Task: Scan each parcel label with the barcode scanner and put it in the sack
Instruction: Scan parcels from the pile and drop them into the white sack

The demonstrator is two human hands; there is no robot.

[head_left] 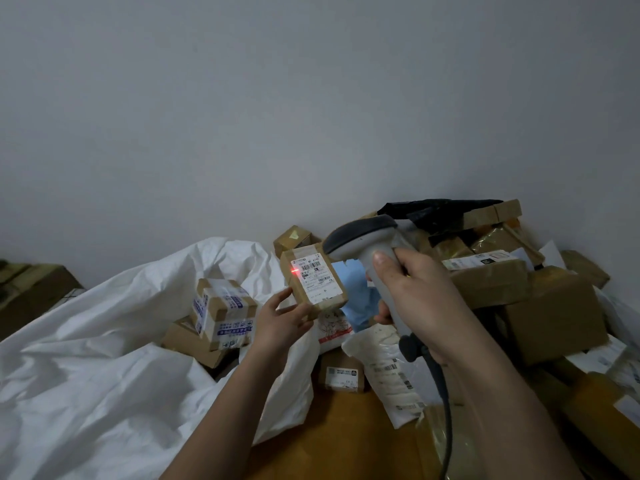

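Observation:
My left hand [282, 318] holds a small brown cardboard parcel [313, 282] by its lower edge, white label facing me. A red scanner light spot shows on the label's left edge. My right hand [412, 292] grips the handle of the grey barcode scanner [367, 242], whose head points left at the parcel from just above and to the right of it. Its dark cable hangs down along my right forearm. The white sack [114, 341] lies open at the left, with several taped boxes [225, 311] inside its mouth.
A heap of brown boxes [550, 313] and padded mailers [394, 368] fills the right side against the grey wall, with a black bag [440, 209] on top. A blue packet [358, 296] and a small labelled box [341, 374] lie below my hands. Dark boxes [34, 289] sit far left.

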